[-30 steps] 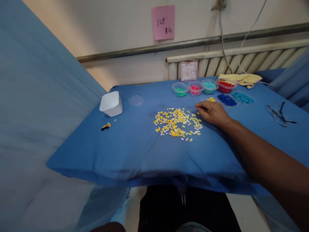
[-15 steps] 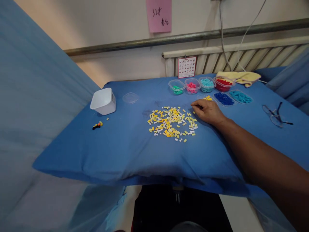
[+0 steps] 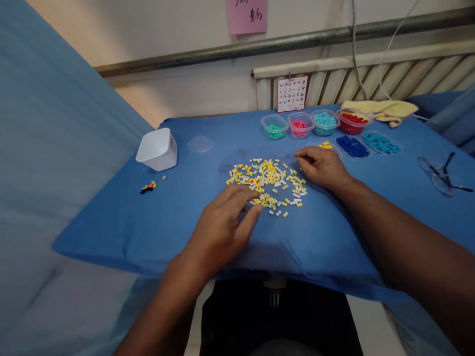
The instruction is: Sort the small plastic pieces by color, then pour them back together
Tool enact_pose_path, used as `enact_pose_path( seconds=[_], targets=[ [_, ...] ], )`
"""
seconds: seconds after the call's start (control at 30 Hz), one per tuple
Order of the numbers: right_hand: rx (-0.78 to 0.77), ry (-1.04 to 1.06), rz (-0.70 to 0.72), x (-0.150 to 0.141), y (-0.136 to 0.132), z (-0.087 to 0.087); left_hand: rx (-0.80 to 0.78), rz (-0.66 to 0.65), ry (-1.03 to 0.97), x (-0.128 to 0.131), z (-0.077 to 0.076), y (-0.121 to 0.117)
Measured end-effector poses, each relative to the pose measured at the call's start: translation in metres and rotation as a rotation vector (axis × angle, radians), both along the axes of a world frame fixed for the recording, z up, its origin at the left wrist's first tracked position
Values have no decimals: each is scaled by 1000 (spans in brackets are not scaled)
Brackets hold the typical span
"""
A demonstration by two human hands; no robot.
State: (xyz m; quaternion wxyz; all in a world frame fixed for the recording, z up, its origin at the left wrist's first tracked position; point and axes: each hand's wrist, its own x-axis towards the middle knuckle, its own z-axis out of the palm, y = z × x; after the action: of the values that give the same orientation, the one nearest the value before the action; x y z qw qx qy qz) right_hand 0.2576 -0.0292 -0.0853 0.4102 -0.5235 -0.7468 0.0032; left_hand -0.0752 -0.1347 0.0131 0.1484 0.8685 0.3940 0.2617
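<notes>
A loose pile of small yellow, pale yellow and white toy bricks (image 3: pixel 272 170) lies spread on the blue cloth. My left hand (image 3: pixel 222 225) hovers at its near left edge, thumb and fingers apart, and nothing shows between them. My right hand (image 3: pixel 322 167) rests at the right side of the pile with its fingers curled and thumb close to the forefinger. Whatever it may hold is hidden. Just behind it, partly covered, is a shallow clear dish with yellow bricks (image 3: pixel 325 145).
Clear tubs hold green (image 3: pixel 275 131), pink (image 3: pixel 299 127), light blue (image 3: pixel 325 120) and red bricks (image 3: pixel 353 121). Dark blue (image 3: pixel 352 146) and teal bricks (image 3: pixel 381 143) fill shallow dishes. A white box (image 3: pixel 158 150), clear lid (image 3: pixel 200 144), glasses (image 3: pixel 441 173) and yellow cloth (image 3: pixel 382 110) lie around.
My left hand has come into view from below and reached the pile's near left edge. My right hand stays by the pile, fingers still curled. The view has tilted slightly down.
</notes>
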Motion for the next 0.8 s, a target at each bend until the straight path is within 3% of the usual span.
enact_pose_path(
  seconds=[0.13, 0.3, 0.43, 0.6, 0.8],
  targets=[
    [27, -55, 59, -17, -13, 14, -103, 26, 288, 8, -23, 22],
    [39, -98, 264, -43, -32, 24, -139, 71, 500, 20, -24, 33],
    [40, -117, 359, -56, -41, 26, -180, 50, 468, 15, -19, 36],
    [25, -115, 377, -60, -46, 27, -172, 23, 394, 11, -21, 40],
    [-34, -168, 440, -64, -48, 25, -102, -24, 275, 18, -22, 72]
  ],
)
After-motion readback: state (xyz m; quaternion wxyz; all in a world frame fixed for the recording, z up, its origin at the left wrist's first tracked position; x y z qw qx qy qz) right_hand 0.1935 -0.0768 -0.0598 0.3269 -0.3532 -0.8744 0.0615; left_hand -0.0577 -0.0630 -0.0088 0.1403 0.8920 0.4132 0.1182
